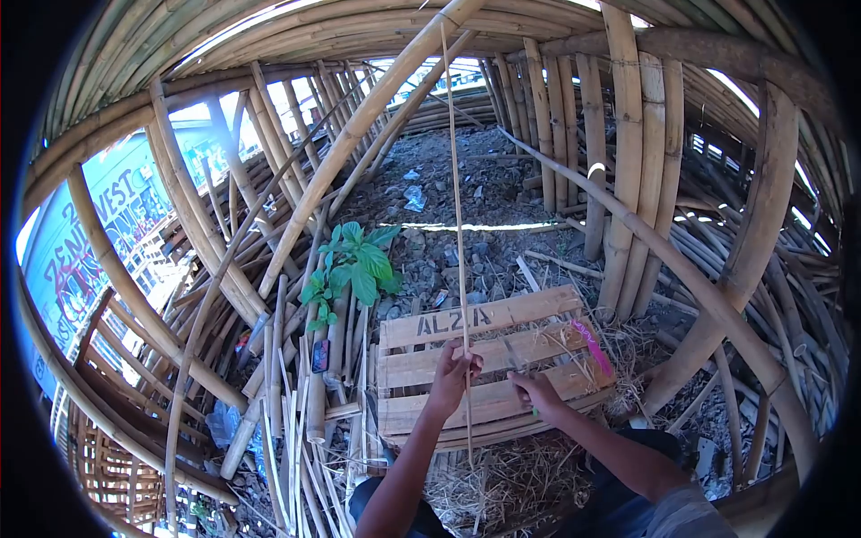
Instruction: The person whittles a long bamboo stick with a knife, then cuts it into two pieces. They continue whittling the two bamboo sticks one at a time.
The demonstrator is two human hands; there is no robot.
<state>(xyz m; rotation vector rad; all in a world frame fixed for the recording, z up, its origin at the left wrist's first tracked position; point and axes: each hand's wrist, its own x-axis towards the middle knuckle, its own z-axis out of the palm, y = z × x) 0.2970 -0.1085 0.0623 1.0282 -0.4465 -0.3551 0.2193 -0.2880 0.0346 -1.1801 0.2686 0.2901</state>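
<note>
Closed around a long thin bamboo strip (458, 215), my left hand (451, 381) is above the slatted wooden crate (529, 309) marked ALZA. The strip stands nearly upright, its top near a slanted bamboo pole and its lower end past the crate's front edge. To the right of the strip, my right hand (535, 394) is closed on the handle of a knife (511, 351), whose blade points up and slightly left over the slats. The blade and the strip are apart. A pink mark (594, 350) shows at the crate's right end.
Split bamboo strips (285, 430) lie left of the crate, near a green leafy plant (354, 264) and a phone (320, 355). A diagonal bamboo pole (646, 238) crosses at right. Shavings (502, 484) lie below the crate. A woven basket (112, 471) sits lower left.
</note>
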